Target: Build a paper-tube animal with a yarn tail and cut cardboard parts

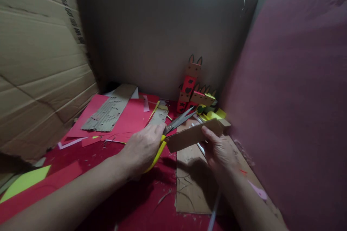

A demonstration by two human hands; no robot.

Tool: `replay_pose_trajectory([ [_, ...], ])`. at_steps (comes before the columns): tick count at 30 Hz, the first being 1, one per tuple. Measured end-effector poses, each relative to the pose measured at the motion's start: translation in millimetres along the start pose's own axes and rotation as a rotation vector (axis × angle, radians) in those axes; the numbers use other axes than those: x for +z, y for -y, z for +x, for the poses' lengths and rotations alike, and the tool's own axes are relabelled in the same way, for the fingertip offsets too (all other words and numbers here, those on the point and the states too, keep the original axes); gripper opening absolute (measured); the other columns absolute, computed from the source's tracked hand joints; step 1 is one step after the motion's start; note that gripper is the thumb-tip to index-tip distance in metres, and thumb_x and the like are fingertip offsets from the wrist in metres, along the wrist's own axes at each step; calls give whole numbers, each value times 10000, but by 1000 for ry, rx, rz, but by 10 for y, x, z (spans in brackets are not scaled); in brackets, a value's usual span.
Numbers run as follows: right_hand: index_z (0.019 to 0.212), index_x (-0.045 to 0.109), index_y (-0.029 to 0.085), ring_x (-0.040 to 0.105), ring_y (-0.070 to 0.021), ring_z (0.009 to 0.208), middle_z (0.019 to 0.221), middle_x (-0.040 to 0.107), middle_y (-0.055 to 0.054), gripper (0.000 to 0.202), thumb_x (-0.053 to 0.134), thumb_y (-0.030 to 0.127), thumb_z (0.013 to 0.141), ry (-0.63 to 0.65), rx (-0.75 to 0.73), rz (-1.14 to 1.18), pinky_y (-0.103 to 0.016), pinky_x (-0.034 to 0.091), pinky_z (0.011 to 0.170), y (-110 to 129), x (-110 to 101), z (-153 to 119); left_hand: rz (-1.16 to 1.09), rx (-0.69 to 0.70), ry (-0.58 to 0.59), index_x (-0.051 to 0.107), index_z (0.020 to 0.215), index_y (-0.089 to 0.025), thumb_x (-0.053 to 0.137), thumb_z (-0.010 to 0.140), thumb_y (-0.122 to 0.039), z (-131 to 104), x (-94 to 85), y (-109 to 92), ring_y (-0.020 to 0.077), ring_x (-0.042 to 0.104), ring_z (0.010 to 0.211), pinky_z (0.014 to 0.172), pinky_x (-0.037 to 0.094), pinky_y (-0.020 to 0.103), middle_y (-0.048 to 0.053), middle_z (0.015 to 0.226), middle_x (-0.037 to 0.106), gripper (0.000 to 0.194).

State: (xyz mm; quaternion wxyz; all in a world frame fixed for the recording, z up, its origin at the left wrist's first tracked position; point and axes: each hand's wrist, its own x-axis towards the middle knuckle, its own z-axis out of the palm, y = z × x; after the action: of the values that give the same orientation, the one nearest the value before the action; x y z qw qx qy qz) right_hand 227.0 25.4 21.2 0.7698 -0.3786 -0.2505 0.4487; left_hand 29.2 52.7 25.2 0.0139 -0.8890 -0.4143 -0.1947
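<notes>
My left hand (143, 148) is closed round the yellow handles of a pair of scissors (177, 120). Their blades point away to the upper right and stand slightly apart. My right hand (221, 148) pinches a strip of brown cardboard (187, 139), its thumb on the upper face. The strip's left end is close to the scissor handles, and the blades lie just beyond its far edge. Under both hands, a larger flat cardboard piece (193, 187) rests on the red surface (130, 198), with thin cardboard trimmings on it.
Small cardboard animal figures (189, 85) with pointed ears stand at the back. Red paper sheets (135, 115) and a torn corrugated piece (108, 110) lie at left. Yellow-green paper (25, 182) is at front left. Cardboard (40, 61) and a pink wall (292, 108) flank the space.
</notes>
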Motion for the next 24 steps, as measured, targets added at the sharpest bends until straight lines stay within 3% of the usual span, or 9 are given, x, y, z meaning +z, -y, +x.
replay_pose_trajectory([
  [5,751,663,200,556,-86,531,658,657,56,281,797,166,506,30,35,-69,-163,364,373,6,-11,-22,73,70,66,422,1094,-100,321,848,-181,-28,0,-40,231,565,790,628,445,334,124,906,593,278],
  [8,770,669,194,617,-136,615,705,686,35,305,794,127,499,26,80,-2,-255,515,494,1,-10,-32,110,92,107,447,1067,-93,318,847,-159,-45,73,-86,230,567,776,625,448,338,127,905,598,264],
  [11,760,671,179,650,-182,704,715,702,9,290,782,94,506,41,122,61,-350,559,611,2,-11,-34,140,95,113,446,1097,-71,294,867,-176,-52,127,-109,240,569,775,630,454,357,131,882,602,295],
  [17,747,673,170,650,-174,682,714,706,3,256,767,83,526,61,195,50,-329,563,580,16,-37,-18,162,72,174,381,1199,-40,332,839,-152,-42,127,-105,246,585,824,669,462,354,153,908,613,380],
  [24,758,662,174,647,-169,677,718,705,8,297,776,80,500,55,203,20,-334,567,577,32,-38,-8,149,47,213,408,1152,-62,354,812,-149,-51,81,-167,245,594,765,630,462,355,138,848,617,355],
])
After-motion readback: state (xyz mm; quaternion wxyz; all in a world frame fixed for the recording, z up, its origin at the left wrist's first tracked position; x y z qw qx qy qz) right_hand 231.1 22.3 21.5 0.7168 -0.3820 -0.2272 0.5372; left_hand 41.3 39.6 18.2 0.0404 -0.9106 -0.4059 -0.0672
